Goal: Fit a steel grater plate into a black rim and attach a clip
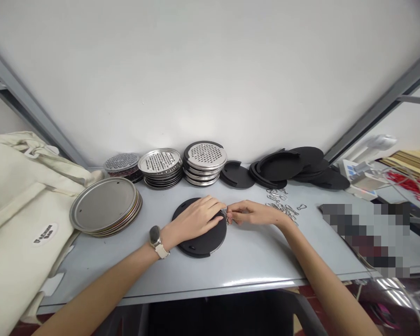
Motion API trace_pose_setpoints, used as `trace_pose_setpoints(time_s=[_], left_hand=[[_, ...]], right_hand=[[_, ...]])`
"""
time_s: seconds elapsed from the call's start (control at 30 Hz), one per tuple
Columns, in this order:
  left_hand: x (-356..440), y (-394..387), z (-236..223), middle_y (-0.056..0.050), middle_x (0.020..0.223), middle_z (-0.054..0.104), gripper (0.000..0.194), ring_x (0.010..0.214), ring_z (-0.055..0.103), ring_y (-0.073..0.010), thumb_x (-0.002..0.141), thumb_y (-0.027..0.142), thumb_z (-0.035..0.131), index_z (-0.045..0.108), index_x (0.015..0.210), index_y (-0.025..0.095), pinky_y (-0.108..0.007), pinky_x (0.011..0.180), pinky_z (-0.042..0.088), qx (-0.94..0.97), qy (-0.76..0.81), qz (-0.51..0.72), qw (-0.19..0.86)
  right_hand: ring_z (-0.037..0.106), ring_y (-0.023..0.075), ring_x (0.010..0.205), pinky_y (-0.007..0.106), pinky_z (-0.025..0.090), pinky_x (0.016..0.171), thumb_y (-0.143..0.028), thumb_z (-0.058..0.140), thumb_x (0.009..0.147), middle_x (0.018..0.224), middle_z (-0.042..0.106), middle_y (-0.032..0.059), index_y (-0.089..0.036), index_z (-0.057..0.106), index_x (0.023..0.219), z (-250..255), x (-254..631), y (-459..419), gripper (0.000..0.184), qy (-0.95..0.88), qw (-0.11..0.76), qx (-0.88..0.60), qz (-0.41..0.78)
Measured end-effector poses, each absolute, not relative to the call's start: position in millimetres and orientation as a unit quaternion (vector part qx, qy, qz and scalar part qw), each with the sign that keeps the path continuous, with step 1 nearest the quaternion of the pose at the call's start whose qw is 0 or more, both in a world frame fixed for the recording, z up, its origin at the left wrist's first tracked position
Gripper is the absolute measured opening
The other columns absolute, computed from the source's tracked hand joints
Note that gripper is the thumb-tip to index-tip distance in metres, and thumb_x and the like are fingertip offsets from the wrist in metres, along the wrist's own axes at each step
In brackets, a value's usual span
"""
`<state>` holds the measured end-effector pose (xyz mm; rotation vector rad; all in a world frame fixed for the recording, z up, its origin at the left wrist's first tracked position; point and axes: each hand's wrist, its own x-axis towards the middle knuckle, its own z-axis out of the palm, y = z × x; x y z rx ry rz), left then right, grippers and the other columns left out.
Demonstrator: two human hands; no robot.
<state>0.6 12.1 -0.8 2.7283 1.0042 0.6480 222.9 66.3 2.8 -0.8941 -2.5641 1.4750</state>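
A black round disc (199,240) with small slots lies on the table in front of me. My left hand (201,217), with a watch on its wrist, rests across the disc's top and grips it near the right rim, its fingertips by a metal clip. At that rim my right hand (247,213) pinches the small silver carabiner clip (225,213), partly covered by the fingers of both hands. Whether the clip passes through a hole in the disc is hidden. Several loose carabiner clips (283,205) lie in a pile right of my right hand.
Along the wall stand stacks of round grater plates (160,161), a mixed stack (206,156) and black discs (280,165). Grey round plates (105,205) are piled at left beside a cream bag (21,224). A blurred-out object (367,238) lies at right.
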Motion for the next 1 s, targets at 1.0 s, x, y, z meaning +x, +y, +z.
trace_pose_setpoints(time_s=[1.0], left_hand=[[0.2, 11.1, -3.6, -0.007, 0.098, 0.054, 0.02, 0.093, 0.053, -0.0206, 0.096, 0.025, 0.038, 0.051, 0.108, 0.018, -0.037, 0.084, 0.044, 0.915, 0.341, 0.209, 0.05]], right_hand=[[0.045, 0.0117, 0.065, 0.024, 0.038, 0.063, -0.04, 0.04, 0.088, 0.07, 0.05, -0.001, -0.017, 0.056, 0.08, 2.2, 222.1, 66.2, 0.029, -0.824, 0.023, -0.301, 0.48]])
